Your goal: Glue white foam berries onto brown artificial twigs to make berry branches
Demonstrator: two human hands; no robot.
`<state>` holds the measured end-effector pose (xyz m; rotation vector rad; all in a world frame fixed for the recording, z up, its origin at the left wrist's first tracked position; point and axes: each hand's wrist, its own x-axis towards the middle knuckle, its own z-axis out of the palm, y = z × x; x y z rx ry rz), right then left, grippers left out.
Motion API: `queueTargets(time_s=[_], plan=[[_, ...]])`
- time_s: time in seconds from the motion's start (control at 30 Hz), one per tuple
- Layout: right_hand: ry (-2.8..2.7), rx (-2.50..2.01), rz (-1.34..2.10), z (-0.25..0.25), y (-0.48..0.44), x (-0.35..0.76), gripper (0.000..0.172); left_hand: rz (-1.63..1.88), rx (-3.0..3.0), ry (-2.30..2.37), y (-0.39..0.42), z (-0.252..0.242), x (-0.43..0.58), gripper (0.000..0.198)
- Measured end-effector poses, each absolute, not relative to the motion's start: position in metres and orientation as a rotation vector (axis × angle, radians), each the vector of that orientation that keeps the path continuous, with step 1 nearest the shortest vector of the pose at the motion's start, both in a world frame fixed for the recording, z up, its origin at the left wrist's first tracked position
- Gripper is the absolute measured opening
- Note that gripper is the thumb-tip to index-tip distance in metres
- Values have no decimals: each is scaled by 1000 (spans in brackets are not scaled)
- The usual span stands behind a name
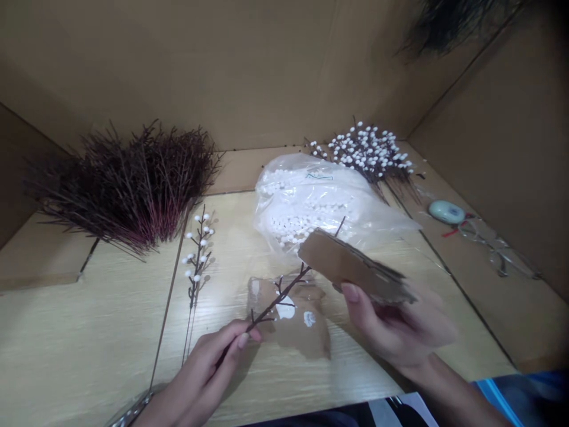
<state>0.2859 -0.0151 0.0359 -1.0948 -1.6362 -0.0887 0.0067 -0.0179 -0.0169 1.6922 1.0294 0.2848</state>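
Observation:
My left hand (222, 356) pinches a bare brown twig (280, 296) near its lower end, and the twig slants up to the right. My right hand (391, 326) is closed on a piece of folded cardboard (347, 264), the thumb on its near face. The cardboard's left end overlaps the upper part of the twig; whether they touch I cannot tell. Below the twig lies a cardboard scrap (302, 344) with white patches on it. A twig with white berries (198, 258) lies to the left of my left hand.
A large pile of dark bare twigs (137, 184) lies at the back left. Behind my hands is a clear bag of white berries (306, 198), with a bunch of berried twigs (368, 151) behind it. A pale green oval object (447, 212) and glasses (498, 246) lie at right. Cardboard walls (222, 71) surround the table.

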Motion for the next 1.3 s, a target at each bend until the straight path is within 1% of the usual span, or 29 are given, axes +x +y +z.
queueTargets(time_s=[0.17, 0.37, 0.53, 0.67, 0.77, 0.93, 1.13, 1.3], plan=[[-1634, -1117, -132, 36, -16, 286, 29, 273, 1685, 1027, -18, -18, 6, 26], [-1655, -1155, -146, 37, -17, 288, 20, 285, 1701, 1036, -18, -17, 7, 26], [-1619, -1105, -163, 37, -15, 288, 21, 287, 1701, 1026, -18, -17, 6, 24], [-1603, -1136, -155, 38, -15, 287, 18, 280, 1693, 1020, -18, -18, 5, 24], [-1607, -1139, -151, 38, -16, 287, 21, 281, 1685, 1017, -18, -20, 5, 24], [-1567, -1211, -177, 37, -19, 288, 16, 263, 1680, 1017, -19, -20, 5, 27], [-1579, -1152, -166, 39, -16, 288, 21, 258, 1698, 1034, -18, -18, 6, 27], [-1534, -1166, -147, 38, -16, 288, 16, 254, 1685, 1050, -17, -16, 7, 28]])
